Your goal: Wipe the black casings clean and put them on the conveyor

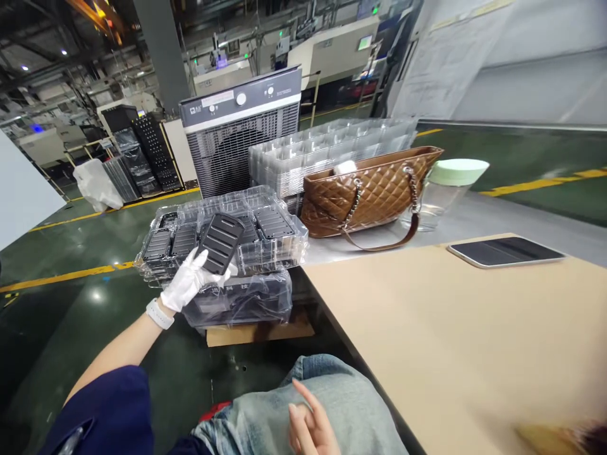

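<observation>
My left hand (187,278), in a white glove, grips a black ribbed plastic panel (220,243) by its lower left edge. The panel has rounded corners and a slot near its top, and it is tilted above a clear plastic tray (296,243). Similar black panels (275,223) lie in the tray's compartments. Over my lap, my bare right hand (310,426) holds nothing; its index finger is stretched out and the other visible fingers are partly bent. The bottom edge of the view cuts this hand off.
Below the tray stands a plastic-wrapped box (241,300). A table (427,316) on the right bears a phone (505,251). Behind are a brown quilted handbag (370,193), a lidded clear container (443,196), stacked clear trays (279,167) and a grey fan unit (241,104).
</observation>
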A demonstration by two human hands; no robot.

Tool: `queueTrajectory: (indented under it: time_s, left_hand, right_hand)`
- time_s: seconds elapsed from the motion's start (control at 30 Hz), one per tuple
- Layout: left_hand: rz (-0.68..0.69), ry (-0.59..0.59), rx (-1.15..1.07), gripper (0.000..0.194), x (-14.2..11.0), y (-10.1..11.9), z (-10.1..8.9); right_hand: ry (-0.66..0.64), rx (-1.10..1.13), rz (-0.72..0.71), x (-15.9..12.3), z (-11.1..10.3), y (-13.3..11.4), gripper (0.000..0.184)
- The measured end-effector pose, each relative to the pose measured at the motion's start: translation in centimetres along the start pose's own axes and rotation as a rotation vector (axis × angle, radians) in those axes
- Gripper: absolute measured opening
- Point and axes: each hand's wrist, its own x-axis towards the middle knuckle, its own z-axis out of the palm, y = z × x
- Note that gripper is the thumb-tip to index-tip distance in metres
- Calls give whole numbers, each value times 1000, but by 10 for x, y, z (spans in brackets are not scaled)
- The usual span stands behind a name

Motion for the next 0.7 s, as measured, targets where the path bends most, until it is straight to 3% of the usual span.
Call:
queueTrajectory:
  time_s: [0.1,0.17,0.23,0.3,0.37,0.43,0.5,0.53,0.57,0.7]
  left_hand:
    - [-174,-137,-172,36,-24,-23,20]
    - [-359,-220,-274,40,-44,-46,35]
    - [-496,-219,-328,40,-60,-68,43]
    - [-543,-156,-295,37,-69,-84,44]
    - [-533,-68,-162,40,-71,-94,39]
    - [-476,-4,56,46,-72,-99,33]
    - [-411,-14,304,47,-75,-105,33]
    - [-381,-53,414,44,-78,-108,37]
    - [-350,-95,520,39,-82,-113,42]
    - [-268,-138,827,25,-100,-131,67]
  right_hand:
    - [15,-143,-257,15,20,-34,68]
    - [22,-268,-414,25,32,-56,75]
    - [-137,-278,-453,31,37,-67,55]
    - [-239,-159,-341,34,30,-67,33]
    - [-76,51,-195,33,11,-62,30]
    - [298,235,-149,27,-13,-58,32]
    - [606,244,-257,17,-27,-59,36]
    - [648,160,-349,11,-26,-62,38]
    - [613,42,-445,5,-21,-65,40]
    - [31,-480,-695,1,25,-71,35]
